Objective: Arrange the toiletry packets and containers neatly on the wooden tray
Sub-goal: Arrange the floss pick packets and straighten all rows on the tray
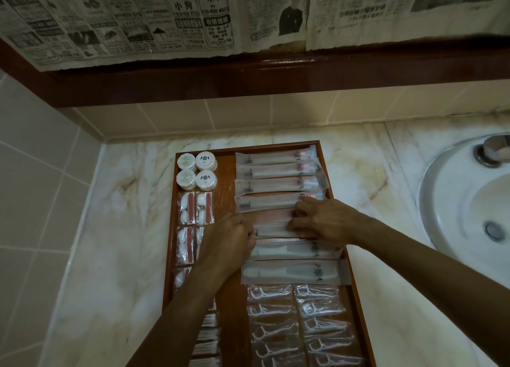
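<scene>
While both hands work over the middle of the wooden tray (335,190), the head view looks down on a marble tabletop (116,228) with the tray set lengthwise away from the person. Down the tray's right side runs a column of long translucent toothbrush packets (276,170), lying crosswise and stacked one below another. The left hand (230,241) has its fingers curled onto the left end of one packet in the middle of that column, and the right hand (321,221) has its fingers bent down onto the right part of the same stretch of packets; both grips look narrow, pinching or pressing packet edges, though the fingertips are partly hidden, so which packet each one holds is hard to tell. At the far left corner of the tray stand four round white containers (196,170) in a two-by-two block. Below them lie small clear packets with cotton balls and a red strip (196,208), in two columns, partly covered by the left forearm. Near the tray's close end, clear packets of white floss picks (298,322) lie in two columns. A white sink (466,209) sits in the tabletop to the right, and newspaper (165,16) covers the surface above the tiled wall.
</scene>
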